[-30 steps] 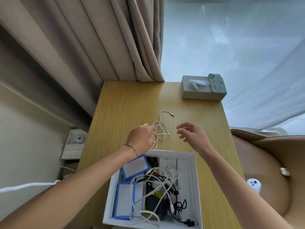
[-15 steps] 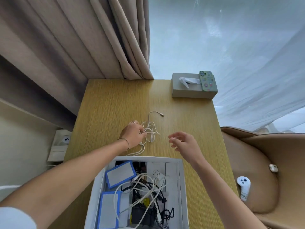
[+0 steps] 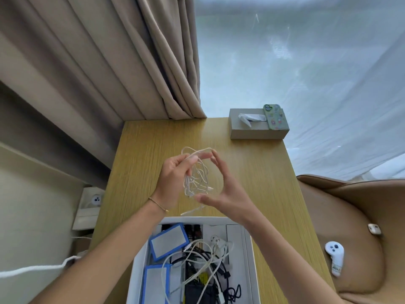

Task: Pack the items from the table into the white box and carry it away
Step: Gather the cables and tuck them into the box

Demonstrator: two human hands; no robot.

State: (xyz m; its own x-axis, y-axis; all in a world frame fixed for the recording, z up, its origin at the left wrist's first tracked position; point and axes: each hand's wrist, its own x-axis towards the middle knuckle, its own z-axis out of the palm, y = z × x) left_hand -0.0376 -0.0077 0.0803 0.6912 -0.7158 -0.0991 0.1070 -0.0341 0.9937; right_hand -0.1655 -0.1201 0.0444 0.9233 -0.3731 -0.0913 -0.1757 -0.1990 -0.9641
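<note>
A tangled white cable (image 3: 197,178) hangs above the wooden table (image 3: 149,150), lifted off its surface. My left hand (image 3: 173,181) grips the bundle, thumb and fingers pinching its upper loops. My right hand (image 3: 225,189) curves round the bundle's right side, fingertips touching the top loop and thumb near the bottom. The white box (image 3: 249,260) stands open at the table's near edge, below both hands. It holds two blue-framed pads (image 3: 168,241) and a heap of black and white cords (image 3: 206,260). One cable end trails down toward the box rim.
A grey tissue box (image 3: 252,132) with a green phone (image 3: 275,116) on top sits at the table's far right corner. Right of the table, a tan armchair (image 3: 361,216) holds a white controller (image 3: 334,257). Curtains hang behind, and a wall socket (image 3: 96,199) is at left.
My left hand has lifted the white cable off the table. My right hand has moved in from the right to touch the bundle.
</note>
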